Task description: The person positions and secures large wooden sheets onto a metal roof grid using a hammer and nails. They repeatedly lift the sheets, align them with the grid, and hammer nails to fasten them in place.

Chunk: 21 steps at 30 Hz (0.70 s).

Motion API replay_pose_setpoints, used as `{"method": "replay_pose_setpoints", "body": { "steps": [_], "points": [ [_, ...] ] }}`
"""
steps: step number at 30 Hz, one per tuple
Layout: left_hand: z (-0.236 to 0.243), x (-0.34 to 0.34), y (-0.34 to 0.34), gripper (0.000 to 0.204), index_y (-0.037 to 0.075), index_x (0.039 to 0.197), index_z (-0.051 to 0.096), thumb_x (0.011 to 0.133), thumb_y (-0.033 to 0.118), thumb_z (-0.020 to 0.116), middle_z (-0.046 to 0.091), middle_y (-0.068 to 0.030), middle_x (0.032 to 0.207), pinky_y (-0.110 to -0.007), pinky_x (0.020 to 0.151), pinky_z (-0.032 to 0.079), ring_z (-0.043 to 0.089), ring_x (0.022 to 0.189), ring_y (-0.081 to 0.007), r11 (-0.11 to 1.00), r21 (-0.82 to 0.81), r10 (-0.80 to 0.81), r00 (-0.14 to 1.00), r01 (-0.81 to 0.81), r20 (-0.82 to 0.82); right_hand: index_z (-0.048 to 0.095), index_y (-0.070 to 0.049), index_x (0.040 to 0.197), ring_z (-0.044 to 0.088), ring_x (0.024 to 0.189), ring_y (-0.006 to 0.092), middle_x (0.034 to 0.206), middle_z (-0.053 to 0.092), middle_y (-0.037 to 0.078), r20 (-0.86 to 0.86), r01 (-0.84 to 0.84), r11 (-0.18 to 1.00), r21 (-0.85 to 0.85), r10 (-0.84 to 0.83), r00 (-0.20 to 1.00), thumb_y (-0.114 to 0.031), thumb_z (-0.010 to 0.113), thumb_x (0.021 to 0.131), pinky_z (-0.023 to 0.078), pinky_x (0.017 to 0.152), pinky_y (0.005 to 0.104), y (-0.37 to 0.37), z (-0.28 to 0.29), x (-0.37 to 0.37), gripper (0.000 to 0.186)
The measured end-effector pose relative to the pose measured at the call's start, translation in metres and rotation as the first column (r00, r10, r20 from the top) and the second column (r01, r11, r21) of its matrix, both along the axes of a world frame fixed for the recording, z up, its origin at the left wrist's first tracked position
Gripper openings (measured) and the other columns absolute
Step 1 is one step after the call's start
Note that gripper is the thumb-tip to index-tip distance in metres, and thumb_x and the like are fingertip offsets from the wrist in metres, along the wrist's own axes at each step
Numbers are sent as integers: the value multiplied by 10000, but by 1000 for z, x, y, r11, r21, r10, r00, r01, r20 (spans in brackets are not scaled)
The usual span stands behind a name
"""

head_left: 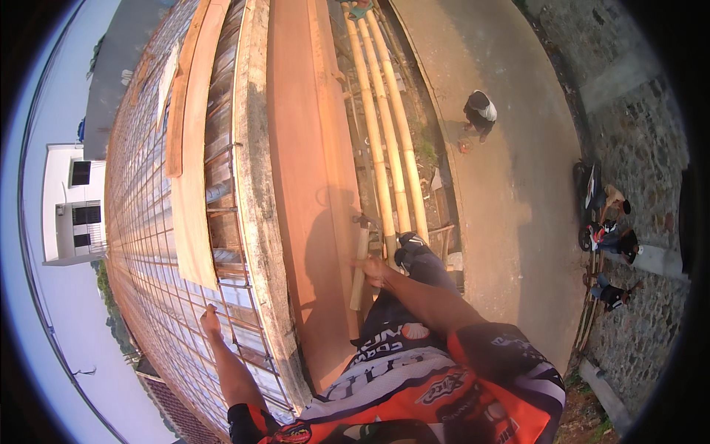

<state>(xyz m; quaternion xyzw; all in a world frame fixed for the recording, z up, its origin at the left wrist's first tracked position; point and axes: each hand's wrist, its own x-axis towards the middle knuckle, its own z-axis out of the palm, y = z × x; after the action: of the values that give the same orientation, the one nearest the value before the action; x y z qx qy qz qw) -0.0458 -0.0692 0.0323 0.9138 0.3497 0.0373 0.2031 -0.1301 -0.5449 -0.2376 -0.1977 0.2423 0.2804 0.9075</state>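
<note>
My right hand is closed round the wooden handle of a hammer, whose dark head points away from me. It hangs beside the reddish-brown formwork board, where my shadow falls. Over the grid of steel reinforcing bars at left, my left hand is held with its fingers curled. Whether it grips a bar or some small thing is too small to tell. Between the grid and the board runs a thick, rough timber beam. Just beyond my left hand, a pale plank lies across the bars.
Bamboo poles run along the board's right side, with my foot by them. Far below, a person stands on the road. Several people are by a motorbike and a stone wall. A white building rises at left.
</note>
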Motion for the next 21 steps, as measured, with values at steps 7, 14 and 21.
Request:
{"method": "replay_pose_setpoints", "body": {
  "steps": [7,14,21],
  "points": [
    [-13,5,36,451,-26,875,720,838,405,593,647,-139,788,-396,813,461,594,807,-267,998,39,-59,996,56,72,656,-38,1002,655,926,208,964,681,70,16,-1,1000,-6,1,1000,-133,768,886,529,848,393,9,-17,9,187],
    [-8,-6,25,414,-29,811,660,796,383,615,548,-108,724,-402,774,436,498,751,-246,999,35,19,1000,-20,6,635,-12,1019,675,791,164,952,695,94,-20,109,923,-368,-126,992,-112,721,917,577,655,330,-23,-29,13,167],
    [-5,7,7,391,-15,825,655,787,372,620,538,-77,765,-387,754,415,469,756,-225,998,4,56,998,-56,15,609,-3,1024,732,784,190,905,711,121,-14,376,811,-447,-427,904,-46,610,941,536,575,281,-45,-30,50,94]
  ]
}}
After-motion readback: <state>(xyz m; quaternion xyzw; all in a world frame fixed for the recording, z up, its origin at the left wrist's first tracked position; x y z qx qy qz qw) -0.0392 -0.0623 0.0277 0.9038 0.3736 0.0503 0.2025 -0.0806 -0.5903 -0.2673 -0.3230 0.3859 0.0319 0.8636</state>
